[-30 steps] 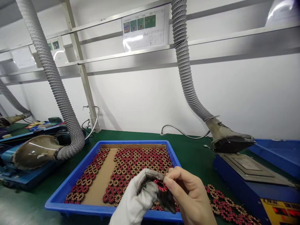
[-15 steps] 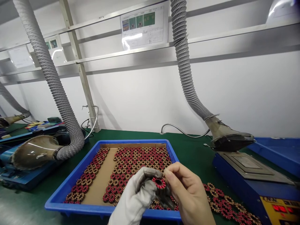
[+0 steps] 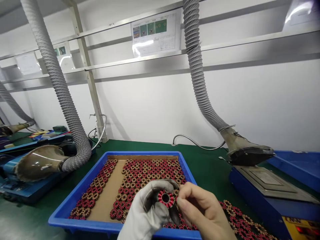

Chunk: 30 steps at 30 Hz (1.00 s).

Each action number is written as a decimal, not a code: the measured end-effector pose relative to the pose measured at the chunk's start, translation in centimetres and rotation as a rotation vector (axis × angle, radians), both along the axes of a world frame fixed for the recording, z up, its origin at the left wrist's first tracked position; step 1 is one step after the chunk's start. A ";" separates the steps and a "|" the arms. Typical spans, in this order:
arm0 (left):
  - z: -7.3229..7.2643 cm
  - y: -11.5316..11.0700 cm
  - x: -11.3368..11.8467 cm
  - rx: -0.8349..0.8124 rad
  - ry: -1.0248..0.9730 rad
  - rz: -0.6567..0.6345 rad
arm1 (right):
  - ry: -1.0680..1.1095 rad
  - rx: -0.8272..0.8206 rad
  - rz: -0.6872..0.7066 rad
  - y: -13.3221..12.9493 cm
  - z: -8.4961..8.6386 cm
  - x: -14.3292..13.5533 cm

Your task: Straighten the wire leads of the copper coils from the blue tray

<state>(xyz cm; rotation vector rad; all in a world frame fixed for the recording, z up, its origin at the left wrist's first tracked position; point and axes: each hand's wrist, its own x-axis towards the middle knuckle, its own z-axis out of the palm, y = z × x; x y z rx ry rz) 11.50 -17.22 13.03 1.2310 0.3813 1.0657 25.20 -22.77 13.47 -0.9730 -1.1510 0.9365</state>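
My left hand [image 3: 143, 210], in a white glove with dark-stained fingertips, grips a small motor stator [image 3: 170, 200] wound with red wire. The stator's face and round centre hole are turned toward me. My right hand [image 3: 203, 210] is bare, its thumb and forefinger pinched together at the stator's right edge. What lies between those fingertips is too small to tell. Both hands are over the front right part of a blue tray [image 3: 78, 186], which holds rows of red and copper-coloured stators [image 3: 150, 170] on cardboard.
More stators [image 3: 241, 220] lie on the green bench right of the tray. Beyond them stands a blue machine [image 3: 260, 196] with a metal plate, under a fume hood [image 3: 250, 151] on a grey hose. Another hood [image 3: 40, 163] is at left. A blue bin [image 3: 297, 166] sits far right.
My left hand has tilted the stator so its face points more toward me. My right hand has shifted slightly right and down, still pinched at its edge. The view has moved slightly.
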 end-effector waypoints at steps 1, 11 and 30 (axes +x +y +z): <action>0.0 0.0 -0.1 -0.015 -0.048 -0.051 | -0.056 -0.043 0.037 0.0 0.0 0.3; -1.6 1.1 0.0 0.052 0.204 -0.153 | -0.238 0.217 0.096 0.7 -0.2 1.4; 0.5 -0.5 0.6 0.079 0.269 -0.058 | -0.225 0.510 -0.300 1.0 -1.6 -0.7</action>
